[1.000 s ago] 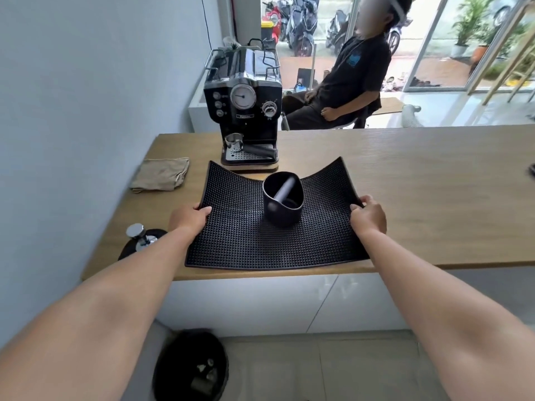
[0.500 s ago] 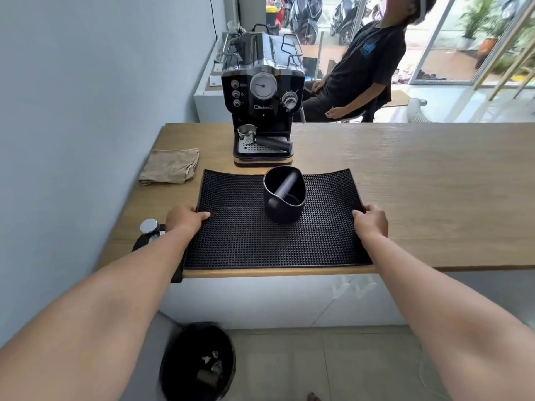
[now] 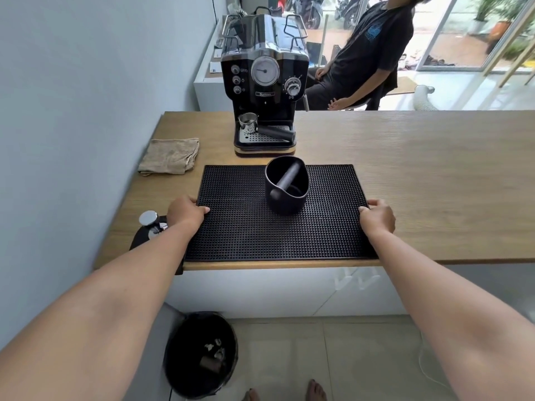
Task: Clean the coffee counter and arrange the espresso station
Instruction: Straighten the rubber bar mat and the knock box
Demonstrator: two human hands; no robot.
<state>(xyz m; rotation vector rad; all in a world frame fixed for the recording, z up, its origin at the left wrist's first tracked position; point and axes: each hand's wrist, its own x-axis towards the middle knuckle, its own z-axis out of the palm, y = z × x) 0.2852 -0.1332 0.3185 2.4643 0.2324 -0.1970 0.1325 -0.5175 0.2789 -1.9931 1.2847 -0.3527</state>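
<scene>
Holding a black mat [image 3: 260, 230] by both short edges: left hand [image 3: 185, 213] at left, right hand [image 3: 377, 216] at right, fingers [image 3: 204, 210] curled and pinching the rim. Lying flat on the tabletop [image 3: 434, 183], mid-frame, close to the near edge. On its far half, a black pot [image 3: 285, 204] with a bar across the mouth. Just behind, top middle, a coffee machine [image 3: 263, 68]. Left of the mat, a folded cloth [image 3: 170, 156]. By the left wrist, a tamper [image 3: 149, 220]. On the floor, lower left, a bin [image 3: 178, 371].
</scene>
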